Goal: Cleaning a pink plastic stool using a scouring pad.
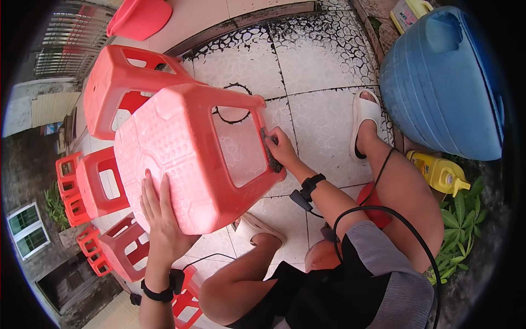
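Note:
A red plastic stool (164, 135) is tipped on its side before me, its patterned seat facing left. My left hand (166, 218) holds it at the near edge of the seat, fingers spread over the seat face; the thumb is partly hidden. In my right hand (281, 149) is a dark grey scouring pad (274, 158), which looks like steel wool. The pad presses against the bottom rail that joins two of the stool's legs. The palm side of my right hand is out of sight.
More red stools (131, 78) stand beyond and to the left. A pink-red basin (141, 18) sits at the top. At right are a large blue plastic tub (427, 90), a yellow jug (437, 172) and a green plant (460, 222). A black cable (382, 209) loops near my right arm.

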Action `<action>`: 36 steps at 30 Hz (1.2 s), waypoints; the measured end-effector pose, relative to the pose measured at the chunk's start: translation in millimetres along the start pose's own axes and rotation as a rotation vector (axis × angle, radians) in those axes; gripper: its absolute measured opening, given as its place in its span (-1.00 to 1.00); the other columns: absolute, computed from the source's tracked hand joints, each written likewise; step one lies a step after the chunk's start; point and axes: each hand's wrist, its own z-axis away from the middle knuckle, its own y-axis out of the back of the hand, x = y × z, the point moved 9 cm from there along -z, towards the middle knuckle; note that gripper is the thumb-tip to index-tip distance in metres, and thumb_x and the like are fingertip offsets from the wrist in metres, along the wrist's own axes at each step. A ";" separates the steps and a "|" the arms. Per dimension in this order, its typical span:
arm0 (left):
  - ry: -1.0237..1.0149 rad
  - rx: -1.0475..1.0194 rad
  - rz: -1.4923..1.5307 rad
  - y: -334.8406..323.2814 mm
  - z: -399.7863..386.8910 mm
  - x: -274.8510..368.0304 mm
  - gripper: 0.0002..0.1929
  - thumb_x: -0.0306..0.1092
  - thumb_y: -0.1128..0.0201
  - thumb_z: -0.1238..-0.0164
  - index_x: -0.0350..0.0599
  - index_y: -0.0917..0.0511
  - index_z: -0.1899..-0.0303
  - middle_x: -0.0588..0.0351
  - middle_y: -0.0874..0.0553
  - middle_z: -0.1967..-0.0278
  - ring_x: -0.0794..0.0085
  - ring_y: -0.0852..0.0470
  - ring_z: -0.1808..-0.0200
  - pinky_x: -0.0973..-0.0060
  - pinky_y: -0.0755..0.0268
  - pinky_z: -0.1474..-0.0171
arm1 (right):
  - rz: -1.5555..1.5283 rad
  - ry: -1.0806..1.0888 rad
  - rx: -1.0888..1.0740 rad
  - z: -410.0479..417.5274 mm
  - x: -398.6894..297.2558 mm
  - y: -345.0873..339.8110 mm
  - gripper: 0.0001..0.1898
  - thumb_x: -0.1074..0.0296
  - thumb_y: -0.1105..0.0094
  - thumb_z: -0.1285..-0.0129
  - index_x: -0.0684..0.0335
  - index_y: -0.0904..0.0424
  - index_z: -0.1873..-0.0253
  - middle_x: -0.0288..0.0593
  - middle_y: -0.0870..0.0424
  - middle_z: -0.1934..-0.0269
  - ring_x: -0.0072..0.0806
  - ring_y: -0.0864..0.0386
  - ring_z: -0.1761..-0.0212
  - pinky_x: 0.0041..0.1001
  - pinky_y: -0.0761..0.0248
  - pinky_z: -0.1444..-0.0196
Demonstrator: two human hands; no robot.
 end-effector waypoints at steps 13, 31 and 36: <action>0.021 -0.063 -0.003 -7.4 -3.6 5.4 0.25 -0.26 -0.60 0.24 -0.22 0.09 -0.52 -0.40 0.09 -0.50 -0.30 0.11 -0.53 -0.06 0.15 -0.50 | 0.329 -0.387 0.062 -78.1 95.9 13.8 -0.90 0.40 -0.17 -0.16 0.28 -0.55 0.26 0.03 -0.69 0.29 -0.19 -0.65 0.17 -0.32 -0.45 0.09; -0.018 -0.085 0.033 6.6 -6.5 -0.6 0.25 -0.18 -0.64 0.41 -0.10 -0.08 -0.49 -0.52 0.00 -0.41 -0.43 0.04 -0.46 -0.16 -0.04 -0.43 | 0.014 -0.375 0.049 -69.0 48.5 9.8 -0.79 0.29 -0.19 -0.30 0.33 -0.53 0.13 -0.06 -0.69 0.23 -0.29 -0.65 0.16 -0.33 -0.47 0.09; -0.163 -0.061 0.004 19.9 -8.6 0.9 0.19 -0.06 -0.64 0.47 0.04 -0.25 -0.45 -0.53 -0.21 -0.30 -0.45 -0.10 -0.41 -0.09 -0.20 -0.38 | -0.174 -0.252 0.024 -72.2 -38.3 18.3 -0.79 0.29 -0.18 -0.35 0.31 -0.52 0.08 -0.12 -0.67 0.20 -0.40 -0.61 0.15 -0.39 -0.47 0.12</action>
